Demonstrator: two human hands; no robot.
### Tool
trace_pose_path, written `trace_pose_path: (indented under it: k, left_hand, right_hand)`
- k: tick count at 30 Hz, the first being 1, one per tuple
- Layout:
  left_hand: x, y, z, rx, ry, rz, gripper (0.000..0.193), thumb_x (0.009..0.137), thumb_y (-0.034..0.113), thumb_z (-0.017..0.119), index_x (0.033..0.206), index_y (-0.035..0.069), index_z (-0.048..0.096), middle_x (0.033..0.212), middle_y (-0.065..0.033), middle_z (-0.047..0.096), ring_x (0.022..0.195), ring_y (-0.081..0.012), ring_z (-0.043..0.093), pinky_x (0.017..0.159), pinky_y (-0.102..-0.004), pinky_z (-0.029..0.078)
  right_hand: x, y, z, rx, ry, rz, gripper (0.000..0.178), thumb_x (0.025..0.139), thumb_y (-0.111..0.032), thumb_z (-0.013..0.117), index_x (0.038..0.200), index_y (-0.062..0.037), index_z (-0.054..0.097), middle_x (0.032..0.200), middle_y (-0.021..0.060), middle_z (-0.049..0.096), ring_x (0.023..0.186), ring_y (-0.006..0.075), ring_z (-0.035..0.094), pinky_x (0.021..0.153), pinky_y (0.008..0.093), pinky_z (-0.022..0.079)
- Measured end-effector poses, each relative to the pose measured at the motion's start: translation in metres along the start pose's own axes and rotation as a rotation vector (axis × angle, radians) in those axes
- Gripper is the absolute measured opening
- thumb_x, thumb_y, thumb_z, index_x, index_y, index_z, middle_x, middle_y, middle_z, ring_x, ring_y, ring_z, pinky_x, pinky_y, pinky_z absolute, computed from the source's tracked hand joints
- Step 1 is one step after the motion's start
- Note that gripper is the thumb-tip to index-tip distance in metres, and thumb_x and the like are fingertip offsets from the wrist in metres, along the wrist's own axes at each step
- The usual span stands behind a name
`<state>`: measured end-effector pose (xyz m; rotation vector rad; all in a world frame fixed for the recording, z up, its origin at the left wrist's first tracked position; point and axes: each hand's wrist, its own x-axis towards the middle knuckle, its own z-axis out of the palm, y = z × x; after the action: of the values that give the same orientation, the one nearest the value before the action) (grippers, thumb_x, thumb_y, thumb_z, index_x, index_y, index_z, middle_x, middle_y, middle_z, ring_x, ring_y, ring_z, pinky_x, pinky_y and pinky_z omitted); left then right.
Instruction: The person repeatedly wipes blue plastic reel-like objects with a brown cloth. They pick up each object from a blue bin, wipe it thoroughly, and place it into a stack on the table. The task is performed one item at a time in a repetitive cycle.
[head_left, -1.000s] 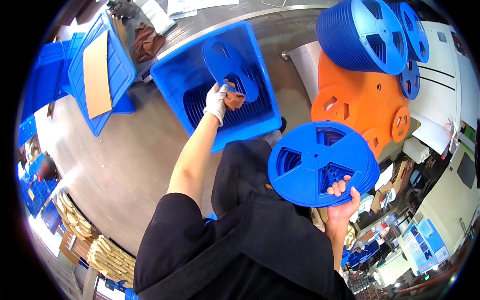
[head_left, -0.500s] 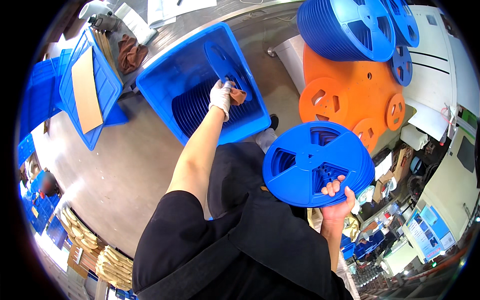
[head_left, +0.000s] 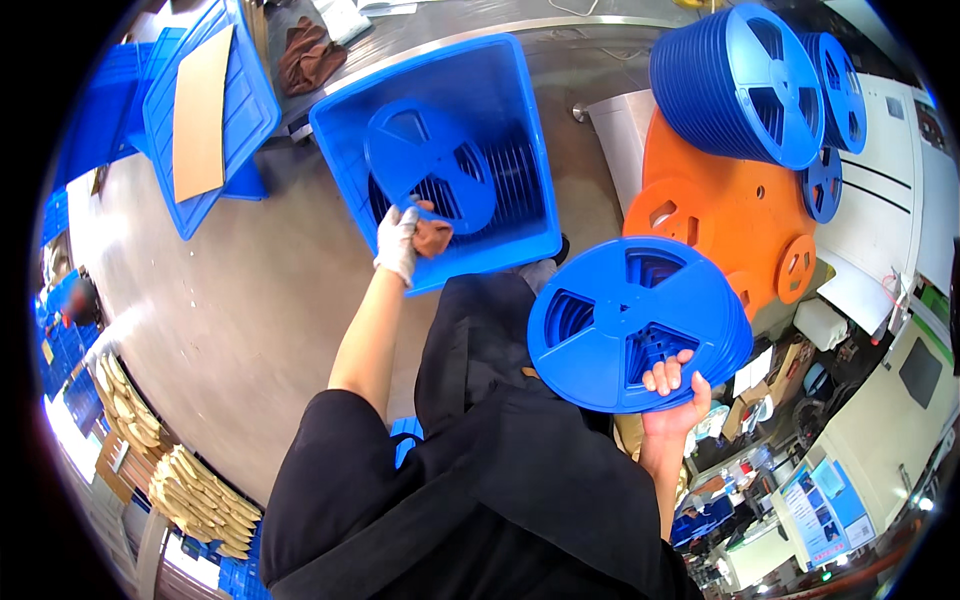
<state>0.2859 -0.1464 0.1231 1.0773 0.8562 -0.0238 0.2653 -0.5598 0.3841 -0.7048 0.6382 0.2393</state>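
My left hand [head_left: 398, 245], in a whitish glove, is closed on the near edge of a blue reel [head_left: 410, 160] with cut-out windows. A brown cloth [head_left: 432, 238] is bunched in the same hand, against the reel's rim. This reel is tilted over a blue bin [head_left: 541, 190], where several more blue reels [head_left: 515, 180] stand on edge in a row. At my right side, my bare right hand [head_left: 682, 395] grips a stack of blue reels [head_left: 610, 345], its fingers hooked into a window of the top one. The stack rests close against my body.
An orange round-cornered stand [head_left: 740, 190] at the right bears a tall stack of blue reels [head_left: 770, 85]. A metal table [head_left: 440, 30] runs along the far side, with another brown cloth [head_left: 311, 58] on it. Blue lids [head_left: 243, 105] with a cardboard sheet [head_left: 202, 115] lean at the left.
My left hand has moved left and nearer, swinging the reel from nearly edge-on to its face showing. My right hand keeps its grip on the stack. The whole view has shifted slightly.
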Motion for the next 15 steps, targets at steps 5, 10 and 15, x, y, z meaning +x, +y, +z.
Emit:
trace_pose_path:
  k: [5, 10, 15]
  left_hand:
    - [-0.049, 0.023, -0.057, 0.03, 0.091, 0.073, 0.026, 0.092, 0.002, 0.052, 0.118, 0.002, 0.056, 0.101, -0.006, 0.065, 0.068, -0.0076, 0.052, 0.064, -0.0226, 0.046]
    - [-0.085, 0.03, -0.103, 0.146, 0.184, 0.113, 0.026, 0.093, 0.004, 0.049, 0.118, 0.002, 0.056, 0.102, -0.0047, 0.064, 0.074, -0.007, 0.053, 0.068, -0.0209, 0.046]
    - [-0.124, 0.031, -0.129, 0.269, 0.312, 0.151, 0.031, 0.093, 0.005, 0.048, 0.123, 0.0, 0.053, 0.106, -0.0065, 0.063, 0.084, -0.0115, 0.057, 0.079, -0.0242, 0.047]
  right_hand:
    - [0.03, 0.025, 0.031, -0.075, -0.101, 0.13, 0.027, 0.086, -0.026, 0.055, 0.102, -0.0055, 0.053, 0.064, 0.0021, 0.044, 0.057, 0.0146, 0.042, 0.058, 0.0308, 0.038]
    - [0.07, 0.081, 0.06, -0.389, -0.226, 0.337, 0.029, 0.08, -0.025, 0.059, 0.099, -0.0035, 0.051, 0.061, 0.0035, 0.045, 0.053, 0.0156, 0.045, 0.054, 0.0303, 0.039]
    - [0.106, 0.148, 0.094, -0.581, -0.302, 0.504, 0.022, 0.08, -0.018, 0.061, 0.094, -0.0018, 0.054, 0.063, 0.0038, 0.049, 0.052, 0.0123, 0.047, 0.05, 0.0257, 0.04]
